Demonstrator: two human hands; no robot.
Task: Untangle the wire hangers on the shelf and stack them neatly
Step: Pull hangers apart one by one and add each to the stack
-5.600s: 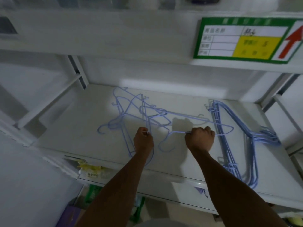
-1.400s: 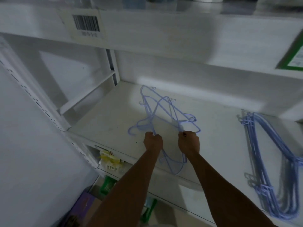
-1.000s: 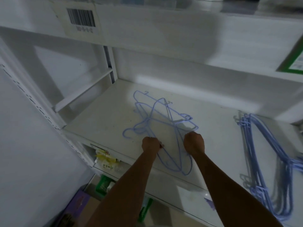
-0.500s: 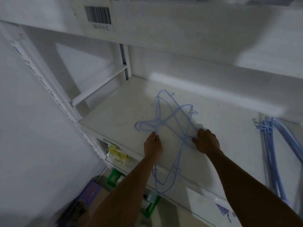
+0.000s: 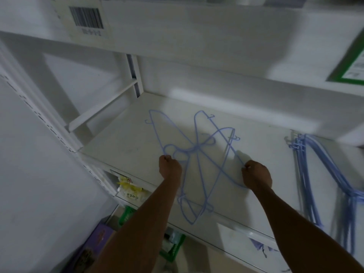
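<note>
White shelving is filling most of the view, and the shelf (image 5: 122, 138) at chest level is carrying all the hangers. Above it a barcode label (image 5: 86, 17) is sitting on the upper board at the left, with a green-edged label (image 5: 352, 69) showing at the far right.

On the right side of the shelf, a stack of blue hangers (image 5: 323, 174) is lying nested, running from far to near. Well apart from it, left of centre, the tangle of blue hangers (image 5: 199, 154) is sprawling across the board, its wires crossing at a knot of hooks in the middle, and its near tips are reaching the front edge and seem to be hanging past it.

The left hand (image 5: 169, 168) is curling into a fist and pinching a wire at the left of the tangle. The right hand (image 5: 256, 175) is likewise clamping a wire at the right of it. The two hands are working well apart.

Trouble is likely coming from that central knot: if both hands are pulling outward, the hooks may be cinching tighter rather than slipping free, and thin wire may be bending. A sudden release could also be flicking the loose hangers over the near edge, down toward the yellow packets (image 5: 130, 189) below.
</note>
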